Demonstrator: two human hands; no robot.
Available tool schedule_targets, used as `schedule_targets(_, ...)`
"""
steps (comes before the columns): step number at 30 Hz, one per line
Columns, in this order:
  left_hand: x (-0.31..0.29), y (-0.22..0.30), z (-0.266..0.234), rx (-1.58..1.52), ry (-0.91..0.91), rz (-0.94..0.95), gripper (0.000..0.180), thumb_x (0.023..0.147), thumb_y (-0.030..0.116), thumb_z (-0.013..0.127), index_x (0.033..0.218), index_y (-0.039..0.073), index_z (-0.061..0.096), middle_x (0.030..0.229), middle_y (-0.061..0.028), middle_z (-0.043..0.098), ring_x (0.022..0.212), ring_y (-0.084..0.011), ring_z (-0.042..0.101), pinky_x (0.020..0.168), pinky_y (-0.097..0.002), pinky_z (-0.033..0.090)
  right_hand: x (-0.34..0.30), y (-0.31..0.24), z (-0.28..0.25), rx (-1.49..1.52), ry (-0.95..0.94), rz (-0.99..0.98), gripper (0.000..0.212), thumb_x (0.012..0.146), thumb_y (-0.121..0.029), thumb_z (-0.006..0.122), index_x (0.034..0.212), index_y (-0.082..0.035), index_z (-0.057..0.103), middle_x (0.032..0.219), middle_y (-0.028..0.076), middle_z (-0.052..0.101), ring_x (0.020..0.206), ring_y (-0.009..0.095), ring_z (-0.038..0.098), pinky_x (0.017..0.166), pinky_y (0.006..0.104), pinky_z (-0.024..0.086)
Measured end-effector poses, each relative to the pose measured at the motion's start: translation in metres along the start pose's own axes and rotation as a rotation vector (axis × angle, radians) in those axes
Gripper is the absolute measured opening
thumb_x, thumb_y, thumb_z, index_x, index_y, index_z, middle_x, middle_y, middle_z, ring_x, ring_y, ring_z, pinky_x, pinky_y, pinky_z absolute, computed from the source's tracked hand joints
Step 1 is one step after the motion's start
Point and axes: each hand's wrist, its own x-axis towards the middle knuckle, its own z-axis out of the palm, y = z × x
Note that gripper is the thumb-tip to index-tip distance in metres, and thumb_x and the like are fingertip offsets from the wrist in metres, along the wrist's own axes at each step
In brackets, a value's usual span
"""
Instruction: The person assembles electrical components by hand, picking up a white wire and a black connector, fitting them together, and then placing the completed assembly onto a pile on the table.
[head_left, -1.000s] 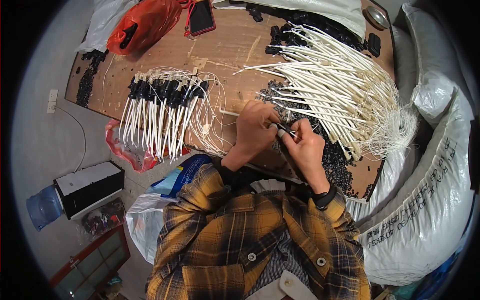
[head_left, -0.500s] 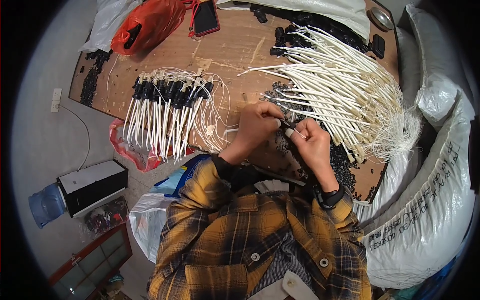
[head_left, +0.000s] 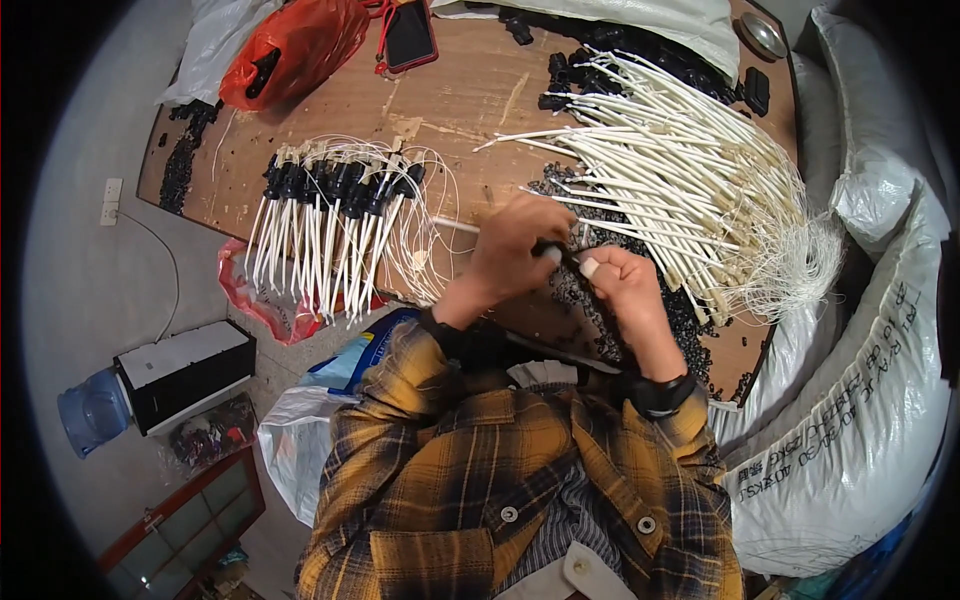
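Over the middle of the table, my left hand (head_left: 515,250) is closed round a thin white tube (head_left: 455,224), whose end sticks out to the left of it. Close beside it, my right hand (head_left: 632,290) has thumb and fingers pinched together at a small black part (head_left: 560,250) between the two hands. Pale wraps cover the thumb tips. Fingers hide most of the black part. On the right lies a large heap of white tubes (head_left: 660,165) with thin white strings. Left of my hands, a row of white tubes with black fittings (head_left: 345,190) lies with strings looped over it.
Small black pieces (head_left: 580,300) are scattered under and right of my hands. A red plastic bag (head_left: 295,55), a phone (head_left: 411,36) and a white sack (head_left: 640,15) occupy the far side. Stuffed white sacks (head_left: 850,450) line the table's right edge. A metal dish (head_left: 763,37) sits far right.
The left hand has turned over slightly, and the white tube's end has swung up and away from me. A black part now shows between the hands, where a thin pale strand showed before.
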Motion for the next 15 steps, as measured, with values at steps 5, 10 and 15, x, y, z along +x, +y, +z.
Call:
schedule_targets(5,-0.004,0.002,-0.012,-0.071,-0.407,-0.082,0.037,0.061,0.000,0.063,0.098,0.007,0.066,0.090,-0.0091,0.068,0.089,-0.0275,0.064,0.076,-0.0339,0.050,-0.004,-0.011,-0.017,0.315,-0.174,0.169,0.012,0.087,-0.007,0.062,0.096,0.000,0.066,0.056,-0.008,0.047,0.044,0.006,0.035,0.045,0.0210,0.031)
schedule_targets(10,-0.009,-0.006,-0.011,-0.073,-0.499,-0.162,0.038,0.064,0.005,0.064,0.101,0.008,0.064,0.093,-0.0108,0.067,0.087,-0.0293,0.065,0.072,-0.0350,0.051,-0.015,-0.013,-0.015,-0.692,-0.054,-0.539,0.020,0.085,-0.010,0.064,0.103,-0.002,0.067,0.054,-0.004,0.047,0.046,0.006,0.040,0.044,0.0259,0.033)
schedule_targets(15,-0.016,0.010,-0.004,0.056,-0.485,-0.028,0.031,0.066,0.008,0.063,0.097,0.008,0.062,0.084,-0.0089,0.064,0.075,-0.0321,0.062,0.060,-0.0390,0.048,-0.010,-0.019,-0.010,-0.791,-0.041,-0.483,0.018,0.080,-0.012,0.070,0.096,-0.004,0.069,0.051,0.001,0.044,0.046,0.007,0.039,0.044,0.0283,0.032)
